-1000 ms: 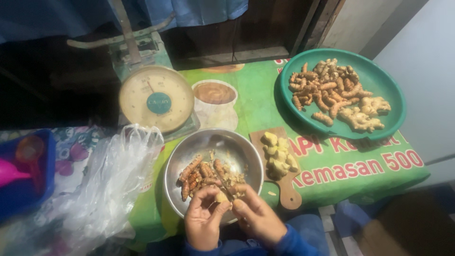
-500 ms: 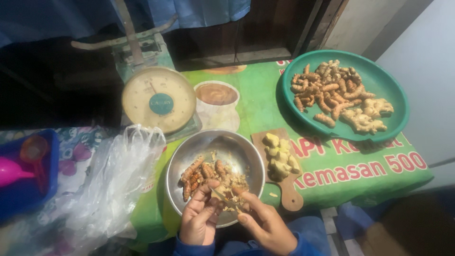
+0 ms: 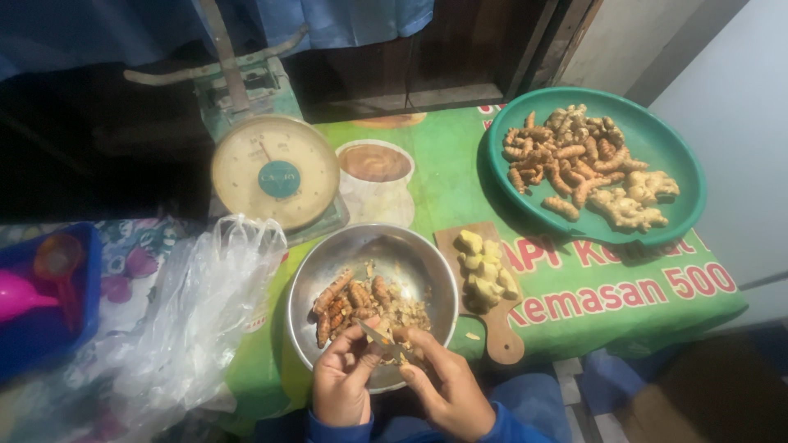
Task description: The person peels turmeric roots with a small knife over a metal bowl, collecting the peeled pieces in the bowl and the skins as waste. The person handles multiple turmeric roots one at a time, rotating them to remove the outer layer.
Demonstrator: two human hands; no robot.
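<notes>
Closest in, both hands sit right over the near rim of the steel bowl (image 3: 373, 246). The left hand (image 3: 343, 384) is curled around a small blade (image 3: 373, 331), and the right hand (image 3: 447, 385) is pinching a bit of root (image 3: 400, 336) against it, fingers bent, the two hands nearly touching. Can't tell how tight the grip is, it's pretty dim.

Inside the bowl there's a heap of orange turmeric roots (image 3: 345, 302) plus peelings, mostly toward the near half; the far half is bare metal. The bowl hangs close to the near edge of the worktop (image 3: 443, 176), so not much room in front.

Just beside the bowl on the right, a wooden cutting board (image 3: 492, 328) with pale chopped pieces (image 3: 484, 271), handle poking toward the edge. On the left a crumpled clear plastic bag (image 3: 193, 320) presses up against the bowl, and a blue tub (image 3: 41, 320) sits further left.

Farther back: a dial scale (image 3: 275, 172) behind the bowl, and a green round tray (image 3: 657, 148) of roots and ginger at the far right, almost touching the board's corner. A gap of green cover lies between scale and tray.
</notes>
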